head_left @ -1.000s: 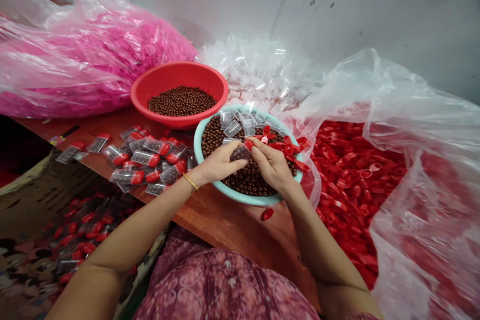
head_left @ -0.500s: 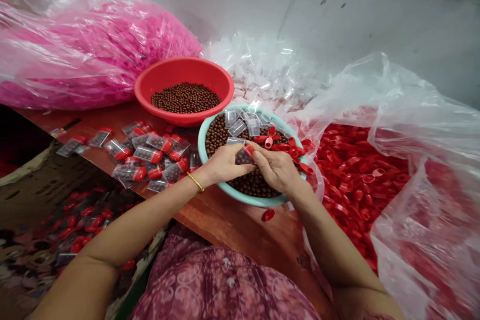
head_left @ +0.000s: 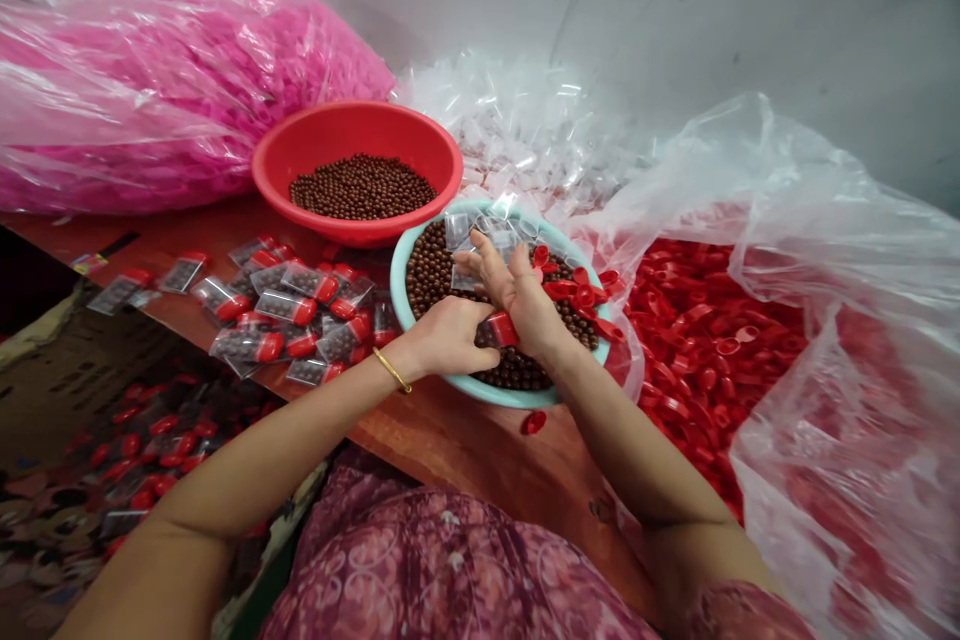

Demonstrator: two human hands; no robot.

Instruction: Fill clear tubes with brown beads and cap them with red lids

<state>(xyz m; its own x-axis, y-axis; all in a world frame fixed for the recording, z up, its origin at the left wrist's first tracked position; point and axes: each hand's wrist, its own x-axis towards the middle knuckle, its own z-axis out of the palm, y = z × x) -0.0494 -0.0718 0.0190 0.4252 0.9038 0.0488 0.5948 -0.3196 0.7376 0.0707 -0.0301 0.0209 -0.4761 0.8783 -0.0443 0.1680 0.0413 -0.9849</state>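
My left hand (head_left: 448, 338) is closed on a small clear packet of brown balls with a red cap (head_left: 501, 329), held over the teal bowl (head_left: 420, 257). That bowl holds brown balls, empty clear packets (head_left: 457, 228) and loose red caps (head_left: 571, 287). My right hand (head_left: 510, 285) stretches forward over the bowl with fingers extended, fingertips touching the empty packets; its palm heel rests against the capped packet.
A red bowl (head_left: 352, 135) of brown balls stands behind. Filled capped packets (head_left: 285, 310) lie on the wooden table (head_left: 442, 435) at left; more fill a box (head_left: 127, 440) below. A pink-filled bag (head_left: 165, 80) lies far left, clear packets (head_left: 525, 120) behind, a bag of red caps (head_left: 697, 340) at right.
My right hand has let go of the capped packet and reached forward to the empty packets. My left hand has kept the packet and drawn it slightly toward me.
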